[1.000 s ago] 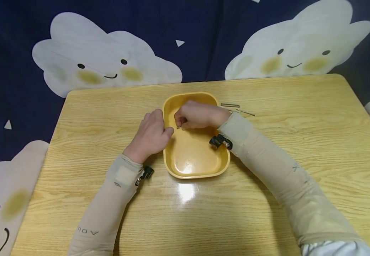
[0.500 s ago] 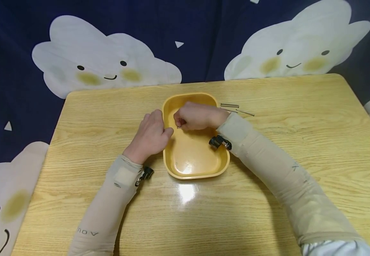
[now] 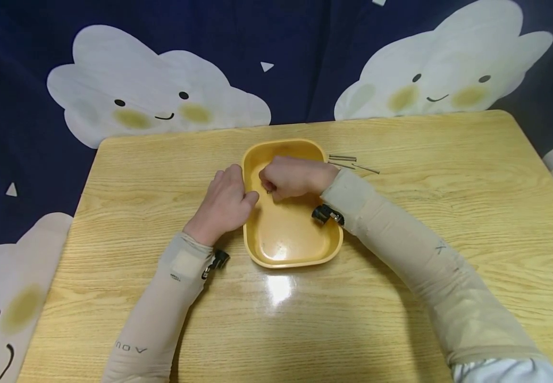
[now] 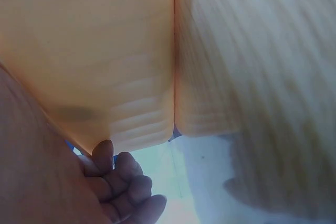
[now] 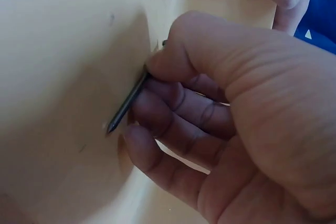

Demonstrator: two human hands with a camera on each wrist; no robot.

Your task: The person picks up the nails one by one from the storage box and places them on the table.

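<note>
In the head view a yellow plastic basin (image 3: 293,234) stands on the table. My left hand (image 3: 224,205) holds its left rim, thumb over the inside and fingers along the outer wall; in the left wrist view its fingers (image 4: 128,179) show beside that wall (image 4: 105,40). My right hand (image 3: 291,175) is inside the basin, pinching a dark metal nail (image 5: 128,98) between thumb and fingers. The nail's point is right at the basin surface in the right wrist view, and the fingers hide much of its other end.
Several more nails (image 3: 366,168) lie on the wooden table (image 3: 425,213) just past the basin's right rim, by the right wrist. Behind the table hangs a dark blue cloth (image 3: 300,64) with printed clouds.
My right hand has turned and dipped slightly inside the basin, so less of the nail shows in the head view. The left hand stays on the rim.
</note>
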